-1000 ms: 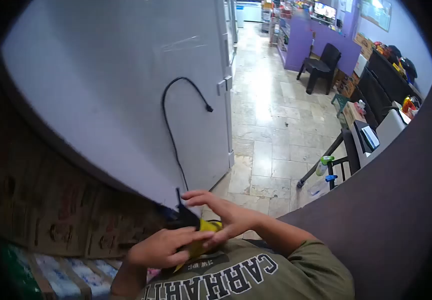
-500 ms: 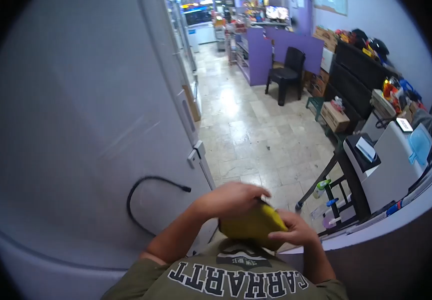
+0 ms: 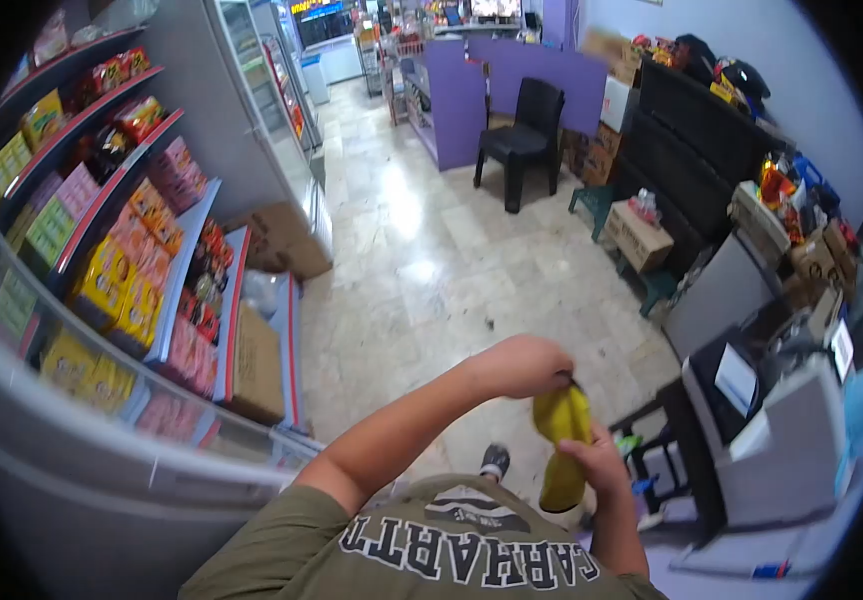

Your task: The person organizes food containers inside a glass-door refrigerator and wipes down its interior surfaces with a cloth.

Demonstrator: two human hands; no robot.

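Note:
A soft yellow pouch-like piece with a dark edge (image 3: 563, 414) hangs in front of my chest, held between both hands. My left hand (image 3: 524, 366) reaches across from the left, its fingers closed at the upper end by the dark edge. Lower down, my right hand (image 3: 602, 462) pinches the piece around its middle, where it narrows and bends. The bottom part droops below my right fingers. My left fingertips are partly hidden behind the hand.
To the left, shelves of packaged goods (image 3: 132, 300) stand beyond a pale door edge (image 3: 202, 478). A black plastic chair (image 3: 522, 140) faces the tiled floor (image 3: 402, 300) ahead. On the right are a carton (image 3: 640, 240) on a green stool and a grey machine (image 3: 802, 440) close by.
My view has moved past the large white door, and the shelves now show at left. The yellow piece has gone from broad and flat to narrow and bent, moving right with my hands.

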